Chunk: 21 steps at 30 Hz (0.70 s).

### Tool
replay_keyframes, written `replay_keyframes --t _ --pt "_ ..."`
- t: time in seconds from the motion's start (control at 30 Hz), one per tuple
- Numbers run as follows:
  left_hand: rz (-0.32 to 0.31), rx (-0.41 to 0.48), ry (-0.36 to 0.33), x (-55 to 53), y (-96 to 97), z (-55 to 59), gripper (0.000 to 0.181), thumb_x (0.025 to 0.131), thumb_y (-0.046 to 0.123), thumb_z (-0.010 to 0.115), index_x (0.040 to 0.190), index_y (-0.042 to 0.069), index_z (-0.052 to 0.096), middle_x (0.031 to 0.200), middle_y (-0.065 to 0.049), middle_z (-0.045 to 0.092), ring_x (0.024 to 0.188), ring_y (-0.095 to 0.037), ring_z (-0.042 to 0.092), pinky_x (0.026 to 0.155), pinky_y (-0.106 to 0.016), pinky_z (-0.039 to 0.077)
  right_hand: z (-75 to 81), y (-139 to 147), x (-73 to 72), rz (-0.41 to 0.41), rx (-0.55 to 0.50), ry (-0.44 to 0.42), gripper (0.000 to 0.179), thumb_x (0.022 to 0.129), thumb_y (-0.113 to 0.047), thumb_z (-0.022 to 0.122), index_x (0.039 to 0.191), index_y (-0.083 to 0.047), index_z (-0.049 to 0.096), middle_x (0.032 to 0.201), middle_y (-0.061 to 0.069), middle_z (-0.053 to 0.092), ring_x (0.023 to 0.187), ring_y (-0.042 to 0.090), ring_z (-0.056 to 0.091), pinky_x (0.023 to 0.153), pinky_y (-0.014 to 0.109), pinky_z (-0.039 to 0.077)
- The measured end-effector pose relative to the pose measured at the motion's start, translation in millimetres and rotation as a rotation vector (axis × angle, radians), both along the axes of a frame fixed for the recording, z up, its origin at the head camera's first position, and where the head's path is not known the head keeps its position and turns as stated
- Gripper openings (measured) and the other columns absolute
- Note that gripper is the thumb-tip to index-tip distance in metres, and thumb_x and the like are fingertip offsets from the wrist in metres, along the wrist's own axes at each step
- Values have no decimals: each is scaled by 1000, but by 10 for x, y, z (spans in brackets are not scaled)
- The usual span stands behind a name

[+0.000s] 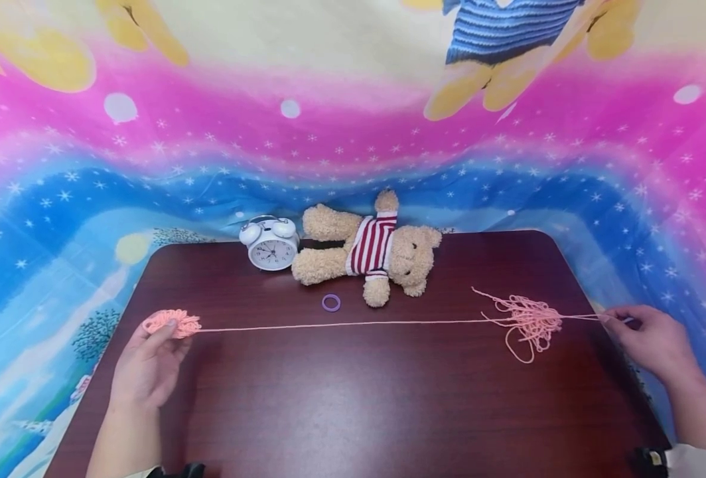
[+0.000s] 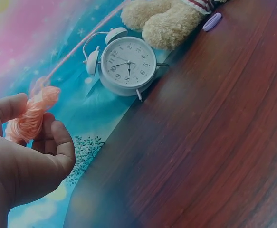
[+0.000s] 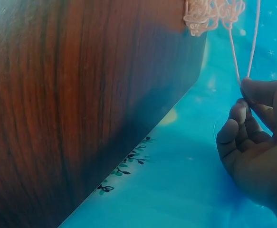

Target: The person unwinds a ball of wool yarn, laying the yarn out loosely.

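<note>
Pinching a pink yarn bundle (image 1: 187, 321) with the left hand (image 1: 150, 365) at the left of a dark table (image 1: 359, 411), pinching strands (image 1: 582, 317) from a loose tangle (image 1: 532, 320) with the right hand (image 1: 656, 340) at right, taut strand (image 1: 329, 324) between, purple ring (image 1: 324, 303), alarm clock (image 1: 272, 254), teddy bear (image 1: 372, 245) beyond.

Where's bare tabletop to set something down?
Biggest: the table on the near side of the straight yarn strand. Smaller: far right corner, between teddy bear and right edge, beyond the loose yarn tangle. Crowded: back middle, with alarm clock, teddy bear, purple ring.
</note>
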<state>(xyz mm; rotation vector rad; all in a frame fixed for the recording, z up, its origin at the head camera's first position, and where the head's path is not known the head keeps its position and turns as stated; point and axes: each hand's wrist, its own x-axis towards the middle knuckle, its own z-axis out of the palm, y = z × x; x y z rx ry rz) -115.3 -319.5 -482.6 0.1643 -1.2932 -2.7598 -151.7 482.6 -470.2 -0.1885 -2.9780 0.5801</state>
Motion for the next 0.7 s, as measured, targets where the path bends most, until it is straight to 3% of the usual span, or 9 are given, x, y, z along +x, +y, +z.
replay_keyframes --t 0.17,0.2,0.33,0.4,0.43,0.7 --pt "25 44 5 25 -56 -15 23 108 -4 47 114 6 67 100 -6 74 90 -18 71 82 -31 55 -21 27 8 -11 15 -3 34 99 -32 70 110 0 74 94 25 73 84 42 66 59 36 46" --pt "27 53 4 28 -61 -16 23 107 -4 47 114 6 67 100 -7 74 90 -19 72 82 -31 55 -27 29 7 -4 14 7 33 98 -31 71 109 0 75 93 24 73 80 36 66 59 35 45" --pt "23 61 -5 27 -55 -31 24 108 -3 47 115 6 67 102 -8 74 93 -19 71 84 -31 55 -49 -9 -8 31 2 38 30 97 -30 71 108 -3 76 95 24 73 81 36 66 61 37 44" --pt "13 58 -1 23 -33 -41 24 108 -3 46 115 6 67 103 -7 73 94 -18 71 85 -31 55 -67 -51 -20 48 -6 46 29 98 -30 71 108 -3 76 97 25 73 82 38 66 63 38 44" --pt "7 57 1 21 -23 -46 24 108 -3 46 116 6 67 104 -7 73 95 -18 71 86 -30 55 -73 -79 -29 53 -12 43 30 98 -30 71 109 -3 76 100 27 72 88 45 65 64 40 44" --pt "-12 24 21 -17 101 -51 23 108 -3 45 116 7 64 105 -4 70 97 -16 69 88 -30 53 -129 -395 -120 109 -70 104 18 97 -24 72 103 -8 77 107 27 71 98 45 63 70 37 42"
